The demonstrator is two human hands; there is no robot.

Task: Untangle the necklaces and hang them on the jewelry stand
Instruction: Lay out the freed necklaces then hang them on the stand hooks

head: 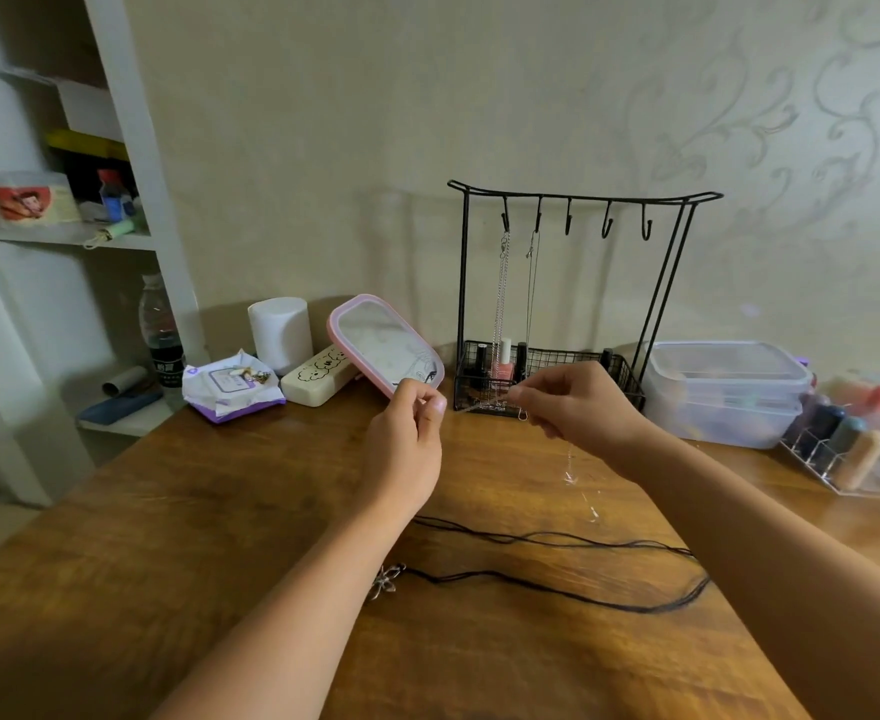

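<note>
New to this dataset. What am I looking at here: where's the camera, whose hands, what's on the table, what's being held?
There is no robot. One wide-angle camera sits on a person's head and looks forward and down, so both forearms reach in from the bottom edge.

The left hand and right hand are raised above the wooden table, pinching a thin silver chain stretched between them. Part of it seems to trail down below the right hand, but it is too fine to follow.

Behind the hands stands a black wire jewelry stand with five hooks. Two silver necklaces already hang from the two leftmost hooks; its basket holds nail polish bottles.

On the table near the forearms lies a black cord necklace with a silver pendant, not yet hung. A pink-framed mirror leans at the left.
</note>
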